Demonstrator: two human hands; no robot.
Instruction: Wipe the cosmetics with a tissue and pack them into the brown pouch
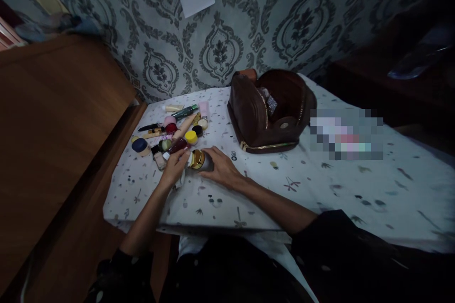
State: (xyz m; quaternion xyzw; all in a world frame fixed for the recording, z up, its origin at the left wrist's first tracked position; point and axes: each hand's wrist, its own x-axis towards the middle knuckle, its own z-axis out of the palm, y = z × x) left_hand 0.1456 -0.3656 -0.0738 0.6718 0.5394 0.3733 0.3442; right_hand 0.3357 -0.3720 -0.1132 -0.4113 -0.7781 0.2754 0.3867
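Note:
My right hand (223, 169) curls its thumb and fingers around a small gold-capped jar (198, 158) with a dull grey body, low over the table. Close against its left side is my left hand (175, 166), fingers closed on a crumpled white wipe (180, 181), partly hidden below the palm. A dark red bottle (178, 146) lies just behind the left fingers. Around it are a yellow-lidded jar (191, 137), a pale pink nail polish bottle (159, 158) with a black cap, and a blue-lidded jar (141, 147).
An unzipped brown cosmetic bag (249, 109) stands right of the hands, something glittery inside. Several tubes and pots lie behind the left hand, including a green tube (185, 112). A blurred-out item (346, 135) lies on the right. A wooden cabinet (64, 128) borders the patterned tablecloth (231, 210).

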